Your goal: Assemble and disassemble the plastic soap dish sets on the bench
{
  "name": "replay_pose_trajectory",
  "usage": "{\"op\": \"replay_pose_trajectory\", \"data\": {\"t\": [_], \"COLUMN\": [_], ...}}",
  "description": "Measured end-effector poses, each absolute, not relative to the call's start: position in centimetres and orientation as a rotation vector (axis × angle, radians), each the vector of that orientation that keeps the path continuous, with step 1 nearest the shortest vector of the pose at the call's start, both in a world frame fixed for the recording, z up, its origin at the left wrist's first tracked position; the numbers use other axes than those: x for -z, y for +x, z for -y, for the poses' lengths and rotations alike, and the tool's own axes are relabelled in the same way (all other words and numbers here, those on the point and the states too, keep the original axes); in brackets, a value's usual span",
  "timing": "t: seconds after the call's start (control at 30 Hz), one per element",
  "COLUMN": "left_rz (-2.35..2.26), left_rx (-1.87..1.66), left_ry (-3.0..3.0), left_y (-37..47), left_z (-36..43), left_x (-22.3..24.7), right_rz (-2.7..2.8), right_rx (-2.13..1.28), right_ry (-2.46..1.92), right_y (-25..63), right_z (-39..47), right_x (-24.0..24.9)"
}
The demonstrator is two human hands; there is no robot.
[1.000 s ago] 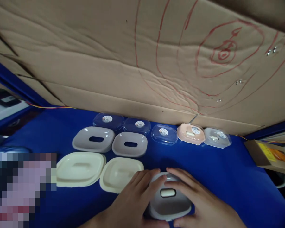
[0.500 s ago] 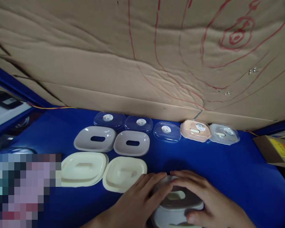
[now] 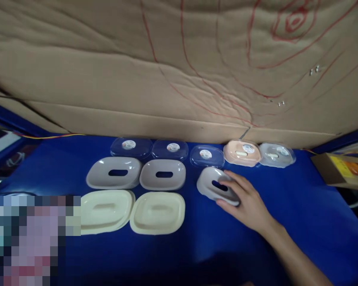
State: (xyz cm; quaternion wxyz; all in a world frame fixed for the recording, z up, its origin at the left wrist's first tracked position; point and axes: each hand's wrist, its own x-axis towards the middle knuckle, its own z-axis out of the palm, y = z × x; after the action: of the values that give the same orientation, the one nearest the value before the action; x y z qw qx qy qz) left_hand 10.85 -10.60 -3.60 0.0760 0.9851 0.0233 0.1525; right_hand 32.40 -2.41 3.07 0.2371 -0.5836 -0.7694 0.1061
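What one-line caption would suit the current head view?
A right hand holds a slotted gray tray, with matching gray trays and cream trays to its left and clear labeled lids behind.

Back wall (image 3: 77, 81): creased brown cardboard, red ringed lines (image 3: 294, 22) | tabletop (image 3: 295, 194): blue, far edge along wall | far left corner: yellow-red wire (image 3: 53, 136) | light: dim
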Motion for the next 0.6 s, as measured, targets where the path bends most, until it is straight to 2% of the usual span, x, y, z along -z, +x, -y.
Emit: {"op": "replay_pose_trajectory", "data": {"t": [0.13, 0.2, 0.37, 0.47, 0.6], "left_rz": [0.293, 0.271, 0.326, -0.077, -0.756], "left_rx": [-0.419, -0.274, -0.629, -0.841, -0.667], "left_ry": [2.923, 2.973, 2.901, 2.853, 2.891], "left_y": [12.5, 11.7, 10.7, 11.2, 11.1], "left_z": [13.3, 13.2, 10.9, 9.0, 6.0], "left_x": [3.0, 2.1, -1.1, -2.7, -2.3], "right_rz": [1.862, 1.733, 1.742, 2.051, 2.26], "right_rx": [-0.33, -0.285, -0.122, -0.207, -0.336], "right_ry": [-1.801, -1.79, -1.707, -1.591, -1.419], "right_y": [32.3, 33.2, 35.3, 34.8, 33.1], "right_z": [5.3, 7.6, 10.2, 8.5, 5.9], "right_x": [-7.4, -8.9, -6.6, -3.5, -1.3]}}
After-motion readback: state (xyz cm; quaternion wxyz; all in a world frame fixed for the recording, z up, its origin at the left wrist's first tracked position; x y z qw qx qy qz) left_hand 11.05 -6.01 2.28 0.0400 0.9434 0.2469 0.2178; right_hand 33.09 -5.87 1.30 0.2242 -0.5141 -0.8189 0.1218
